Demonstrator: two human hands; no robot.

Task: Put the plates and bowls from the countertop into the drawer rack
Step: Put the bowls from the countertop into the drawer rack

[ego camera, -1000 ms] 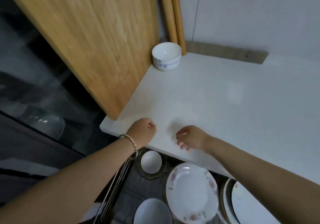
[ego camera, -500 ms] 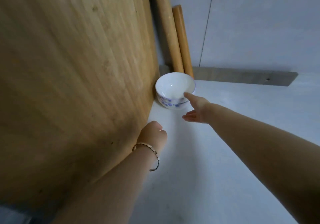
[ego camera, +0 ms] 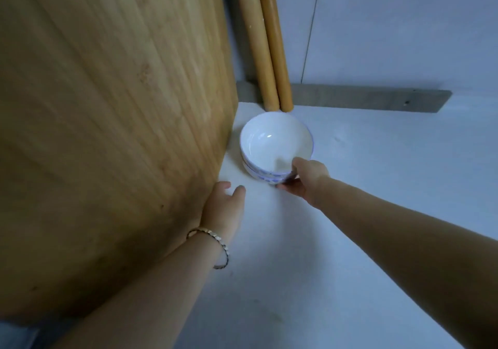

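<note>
The bowls [ego camera: 275, 143], white with a blue pattern on the outer wall and apparently two nested together, stand at the far left corner of the desk [ego camera: 350, 187], just beside the upright wooden board [ego camera: 107, 133] and directly in front of the two wooden rolling pins [ego camera: 265, 44] leaning in the wall corner. The right hand [ego camera: 304, 177] is closed on the near right part of the rim, thumb laid over the lip and fingers curled under the outer wall; this pinch suits a stack tucked into a corner, where only the near side is accessible. The left hand [ego camera: 225, 203] is partly open and empty, held close to the board's lower edge and near the stack's left side, probably positioned to support the base once the stack is drawn clear. The drawer rack is not in view.
</note>
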